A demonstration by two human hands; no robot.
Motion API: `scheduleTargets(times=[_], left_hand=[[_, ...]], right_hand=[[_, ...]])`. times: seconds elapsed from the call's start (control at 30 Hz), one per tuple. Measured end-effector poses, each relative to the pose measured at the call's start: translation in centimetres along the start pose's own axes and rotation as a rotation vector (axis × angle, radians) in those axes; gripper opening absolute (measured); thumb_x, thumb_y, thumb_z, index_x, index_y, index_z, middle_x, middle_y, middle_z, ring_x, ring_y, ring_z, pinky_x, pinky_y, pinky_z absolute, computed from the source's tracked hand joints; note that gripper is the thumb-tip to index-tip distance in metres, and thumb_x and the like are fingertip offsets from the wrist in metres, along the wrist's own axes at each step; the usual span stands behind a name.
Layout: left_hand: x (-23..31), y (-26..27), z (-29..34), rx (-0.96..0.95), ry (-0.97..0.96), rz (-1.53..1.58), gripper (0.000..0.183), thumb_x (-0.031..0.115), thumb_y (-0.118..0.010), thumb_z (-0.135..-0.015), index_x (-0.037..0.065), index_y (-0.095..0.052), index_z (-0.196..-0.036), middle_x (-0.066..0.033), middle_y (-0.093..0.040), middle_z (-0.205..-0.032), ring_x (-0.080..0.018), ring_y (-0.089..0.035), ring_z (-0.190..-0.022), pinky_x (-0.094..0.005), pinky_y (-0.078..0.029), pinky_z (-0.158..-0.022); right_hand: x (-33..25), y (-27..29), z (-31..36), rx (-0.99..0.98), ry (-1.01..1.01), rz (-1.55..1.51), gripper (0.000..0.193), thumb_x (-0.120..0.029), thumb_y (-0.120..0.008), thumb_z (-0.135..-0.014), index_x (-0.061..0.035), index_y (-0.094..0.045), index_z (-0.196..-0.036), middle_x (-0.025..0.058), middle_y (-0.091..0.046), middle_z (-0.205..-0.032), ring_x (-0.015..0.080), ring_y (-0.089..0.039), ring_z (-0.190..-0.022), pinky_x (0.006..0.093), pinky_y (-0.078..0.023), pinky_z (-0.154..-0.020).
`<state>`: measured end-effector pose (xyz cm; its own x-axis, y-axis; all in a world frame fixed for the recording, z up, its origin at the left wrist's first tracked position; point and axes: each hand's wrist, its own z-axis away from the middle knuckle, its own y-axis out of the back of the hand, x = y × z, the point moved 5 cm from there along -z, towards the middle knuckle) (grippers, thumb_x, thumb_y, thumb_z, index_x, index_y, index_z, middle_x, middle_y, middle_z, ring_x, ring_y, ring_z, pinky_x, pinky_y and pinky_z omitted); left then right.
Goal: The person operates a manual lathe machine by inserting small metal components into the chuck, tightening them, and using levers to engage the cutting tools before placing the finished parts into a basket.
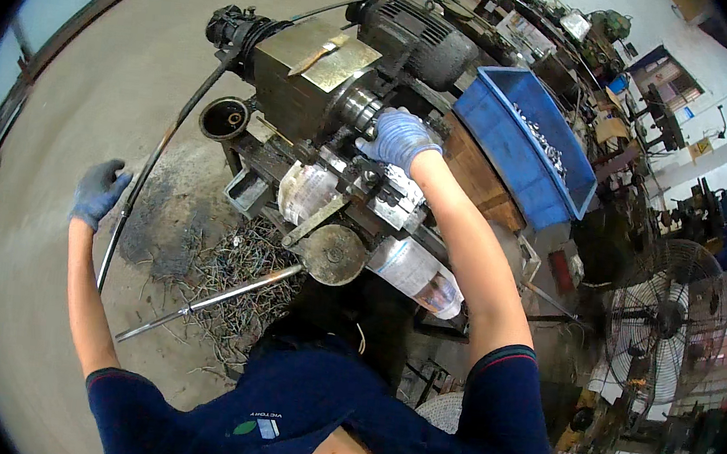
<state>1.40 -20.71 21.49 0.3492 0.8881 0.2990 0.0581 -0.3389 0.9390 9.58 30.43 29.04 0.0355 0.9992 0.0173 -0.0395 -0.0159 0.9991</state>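
Observation:
My left hand, in a grey-blue work glove, is held out at the left with its fingers apart and nothing in them. Its fingertips come close to a long dark cable or rod; whether they touch cannot be told. My right hand, in a striped blue-white glove, curls at the shiny spindle nose of a greasy lathe. What its fingers close on is hidden. Below that hand sits the tool slide. A brush lies on the lathe's flat metal cover.
A blue bin of small metal parts stands right of the lathe, behind my right forearm. A long lever juts left over curled metal shavings. A motor sits at the back, a caged fan at the right.

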Motion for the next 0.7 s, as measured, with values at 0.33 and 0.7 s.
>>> scheduleTargets(times=[0.33, 0.7], left_hand=[[-0.3, -6.1, 4.0, -0.118, 0.247, 0.218, 0.038, 0.038, -0.059, -0.081, 0.0, -0.06, -0.085, -0.0233, -0.06, -0.078, -0.0396, -0.058, -0.075, -0.0445, -0.043, -0.065], [0.5, -6.8, 1.8, 0.03, 0.18, -0.116, 0.03, 0.031, -0.057, -0.081, 0.004, -0.061, -0.093, -0.0224, -0.061, -0.088, -0.0386, -0.058, -0.086, -0.046, -0.045, -0.076]], right_hand=[[-0.1, -2.6, -2.2, 0.036, 0.016, 0.095, 0.058, -0.055, -0.062, -0.069, -0.0045, -0.067, -0.097, 0.0214, -0.063, -0.098, 0.0345, -0.06, -0.095, 0.0392, -0.045, -0.088], [0.4, -1.2, -3.4, 0.155, -0.218, -0.434, 0.043, -0.045, -0.071, -0.067, -0.0047, -0.069, -0.083, 0.018, -0.066, -0.079, 0.0316, -0.065, -0.079, 0.0358, -0.052, -0.075]])
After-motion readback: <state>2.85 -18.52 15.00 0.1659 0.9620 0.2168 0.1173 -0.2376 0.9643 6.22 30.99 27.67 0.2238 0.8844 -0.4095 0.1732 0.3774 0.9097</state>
